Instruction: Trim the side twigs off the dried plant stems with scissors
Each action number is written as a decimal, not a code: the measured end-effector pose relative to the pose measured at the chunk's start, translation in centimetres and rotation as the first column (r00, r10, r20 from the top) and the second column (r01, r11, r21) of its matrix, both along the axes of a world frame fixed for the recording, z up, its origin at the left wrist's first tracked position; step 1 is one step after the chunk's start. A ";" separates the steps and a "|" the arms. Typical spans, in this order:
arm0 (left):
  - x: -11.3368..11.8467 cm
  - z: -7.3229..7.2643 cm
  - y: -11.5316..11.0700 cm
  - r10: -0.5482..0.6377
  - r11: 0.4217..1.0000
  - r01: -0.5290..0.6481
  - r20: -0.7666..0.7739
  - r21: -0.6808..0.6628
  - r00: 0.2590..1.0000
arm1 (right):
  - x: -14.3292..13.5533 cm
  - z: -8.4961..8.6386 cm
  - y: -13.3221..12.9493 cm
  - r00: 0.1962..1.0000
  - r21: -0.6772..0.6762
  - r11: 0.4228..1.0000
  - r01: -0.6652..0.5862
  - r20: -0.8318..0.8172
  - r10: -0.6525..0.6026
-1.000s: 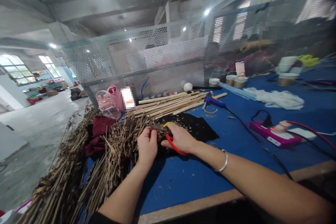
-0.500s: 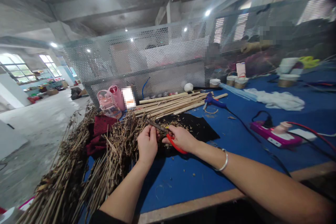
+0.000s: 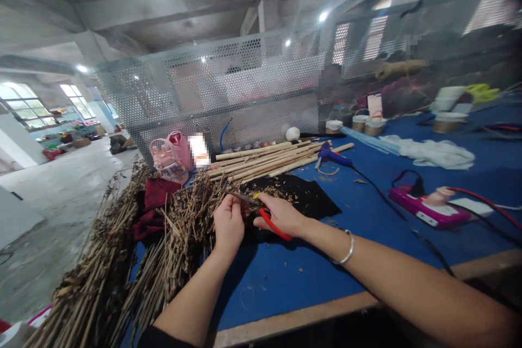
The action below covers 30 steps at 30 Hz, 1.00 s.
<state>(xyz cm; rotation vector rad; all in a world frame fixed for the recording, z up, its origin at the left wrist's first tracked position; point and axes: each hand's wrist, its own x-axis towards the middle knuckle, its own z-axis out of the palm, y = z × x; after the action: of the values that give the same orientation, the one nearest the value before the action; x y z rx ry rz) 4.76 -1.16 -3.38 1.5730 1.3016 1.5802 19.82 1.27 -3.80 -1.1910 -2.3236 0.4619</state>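
My right hand (image 3: 279,216) is closed on red-handled scissors (image 3: 274,226), whose blades point left, toward the fingers of my other hand. Just left of it, my left hand (image 3: 229,225) is closed in a pinch; what it holds is too small to make out. Beside that hand lies a bundle of dried stalks (image 3: 183,228) with dark, crumpled tops. Under and behind both hands is a black cloth (image 3: 318,198) strewn with small plant bits. A silvery bracelet circles my right wrist.
Pale wooden sticks (image 3: 261,162) and a blue glue gun (image 3: 332,156) lie on the blue table (image 3: 302,293) behind the cloth. A purple power strip (image 3: 428,207) with cables is at right. More stalks (image 3: 93,250), dark red cloth (image 3: 161,194) and a pink bag (image 3: 179,149) are at left.
The scissors' blades have shifted slightly up and left near my left fingertips. Both hands stay in nearly the same place.
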 end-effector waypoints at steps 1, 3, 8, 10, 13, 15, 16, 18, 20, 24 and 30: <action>0.0 0.1 -0.1 -0.001 1.000 0.001 -0.008 0.007 1.000 | 0.0 0.0 0.0 1.000 -0.002 1.000 -0.011 -0.010 0.011; 0.1 0.2 -0.2 -0.008 1.000 0.008 -0.014 0.016 1.000 | 0.0 -0.1 0.0 0.999 -0.005 1.000 -0.030 -0.028 0.030; 0.2 0.2 -0.3 -0.035 0.999 0.035 0.035 0.007 0.999 | -0.1 0.0 -0.1 0.996 -0.005 0.998 -0.065 -0.058 0.064; 0.2 0.0 -0.3 -0.064 0.998 0.064 0.058 0.003 0.996 | 0.0 0.1 -0.1 0.994 0.003 0.996 -0.087 -0.070 0.087; 0.2 -0.2 -0.2 -0.103 0.995 0.103 0.081 0.000 0.991 | 0.0 0.0 0.0 0.988 0.010 0.992 -0.125 -0.095 0.125; 0.2 -0.3 -0.2 -0.109 0.994 0.109 0.083 -0.004 0.991 | 0.0 -0.1 0.1 0.985 0.009 0.991 -0.131 -0.111 0.131; 0.2 -0.2 -0.2 -0.103 0.995 0.104 0.076 -0.004 0.992 | 0.0 -0.2 0.2 0.986 0.009 0.992 -0.123 -0.113 0.123; 0.1 -0.1 -0.3 -0.077 0.997 0.077 0.042 0.005 0.996 | 0.0 -0.3 0.2 0.991 0.015 0.996 -0.091 -0.101 0.092; 0.0 0.1 -0.4 -0.044 0.999 0.044 -0.001 0.022 0.999 | 0.1 -0.2 0.2 0.996 0.025 0.999 -0.043 -0.075 0.045; -0.1 0.3 -0.4 -0.026 1.000 0.026 0.006 0.015 1.000 | 0.1 -0.1 0.2 0.998 0.007 1.000 0.013 -0.056 -0.013; -0.2 0.0 -0.1 -0.016 0.999 0.015 -0.030 -0.035 0.999 | 0.2 -0.2 0.7 0.998 -0.056 0.997 0.056 -0.029 -0.058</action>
<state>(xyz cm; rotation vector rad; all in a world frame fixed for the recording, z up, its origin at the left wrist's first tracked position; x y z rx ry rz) 4.57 -1.31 -3.35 1.5880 1.3229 1.5221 20.00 1.93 -4.01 -1.2641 -2.2577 0.5234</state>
